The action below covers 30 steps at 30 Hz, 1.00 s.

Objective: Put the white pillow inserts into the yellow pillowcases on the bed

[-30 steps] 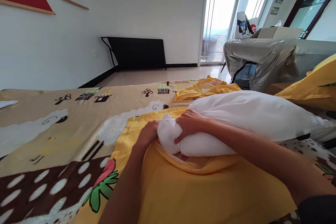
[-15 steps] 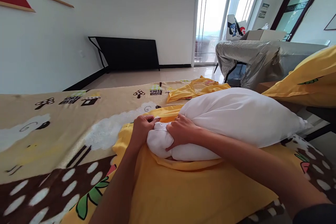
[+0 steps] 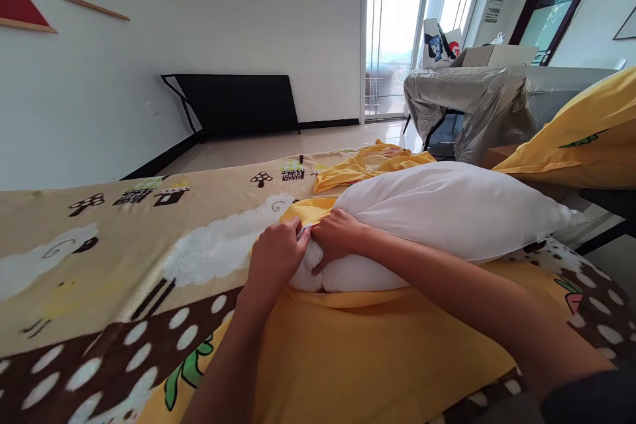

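Note:
A plump white pillow (image 3: pixel 437 212) lies across a yellow pillowcase (image 3: pixel 358 351), its left corner tucked inside the case's mouth. My left hand (image 3: pixel 278 250) is closed around the yellow edge at that corner, fingertips curled over the cloth. Right beside it, my right hand (image 3: pixel 338 237) grips the bunched white corner, thumb pointing down along the pillow. The two hands nearly touch, and the fabric pinched between them is partly hidden. Green leaf prints show on the case near my left forearm.
Beneath everything spreads a patterned blanket (image 3: pixel 209 179) with sheep and dots. Another yellow cloth (image 3: pixel 365 164) lies crumpled farther back. A yellow-covered pillow (image 3: pixel 591 139) rests at the right. Behind stand a plastic-covered table (image 3: pixel 457 86) and a black panel (image 3: pixel 243 106) against the wall.
My left hand has shifted right and turned its back toward me, pulling the yellow edge over the pillow corner. Less of the white corner shows. My right hand keeps its grip.

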Tool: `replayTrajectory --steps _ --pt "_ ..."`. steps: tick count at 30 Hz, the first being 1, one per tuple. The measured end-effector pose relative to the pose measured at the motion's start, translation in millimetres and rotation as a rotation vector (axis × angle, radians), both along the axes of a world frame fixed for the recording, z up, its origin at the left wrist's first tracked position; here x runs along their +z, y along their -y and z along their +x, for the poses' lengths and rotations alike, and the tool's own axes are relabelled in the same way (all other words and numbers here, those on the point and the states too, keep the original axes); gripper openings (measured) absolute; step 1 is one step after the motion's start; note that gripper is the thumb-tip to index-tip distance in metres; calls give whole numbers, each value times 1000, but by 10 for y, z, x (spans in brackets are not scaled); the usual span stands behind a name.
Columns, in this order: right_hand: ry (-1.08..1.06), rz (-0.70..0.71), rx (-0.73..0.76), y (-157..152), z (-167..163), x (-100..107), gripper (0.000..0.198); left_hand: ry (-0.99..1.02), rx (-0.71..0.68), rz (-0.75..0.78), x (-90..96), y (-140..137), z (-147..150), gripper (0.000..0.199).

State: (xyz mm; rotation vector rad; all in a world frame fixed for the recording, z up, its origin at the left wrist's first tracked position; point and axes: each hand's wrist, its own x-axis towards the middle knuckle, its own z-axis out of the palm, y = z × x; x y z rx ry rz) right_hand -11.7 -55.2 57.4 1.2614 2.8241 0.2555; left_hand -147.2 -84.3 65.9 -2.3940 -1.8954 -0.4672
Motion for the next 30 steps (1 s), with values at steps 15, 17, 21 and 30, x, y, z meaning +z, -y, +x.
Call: replayTrajectory --steps 15,17,21,30 --pt "11 -103 -33 -165 -48 -30 68 -330 106 -85 -40 70 118 34" --pt "10 -115 -35 -172 -53 -31 68 -328 120 -40 -103 41 145 37" --pt "-9 -123 -39 -185 -48 -26 68 -333 92 5 -108 18 120 34" --pt "-66 -131 -31 -193 23 -8 72 -338 92 70 53 67 -57 26"
